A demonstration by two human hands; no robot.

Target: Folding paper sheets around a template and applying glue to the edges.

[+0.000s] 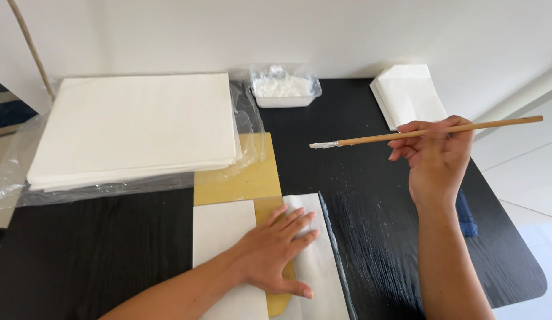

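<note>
My left hand (276,252) lies flat, fingers spread, on a folded white paper sheet (314,266) and the tan card (243,178) under it, at the near middle of the black table (92,255). My right hand (436,157) is raised above the table's right side. It grips a thin wooden stick (406,135) held level, with white paste on the tip that points left. A clear plastic tub of white paste (283,88) stands at the back, beyond the stick's tip.
A thick stack of large white sheets (136,127) on clear plastic wrap fills the back left. A small pile of folded white papers (409,95) lies at the back right. Paste smears streak the table near the sheet. A blue object (466,213) sits behind my right wrist.
</note>
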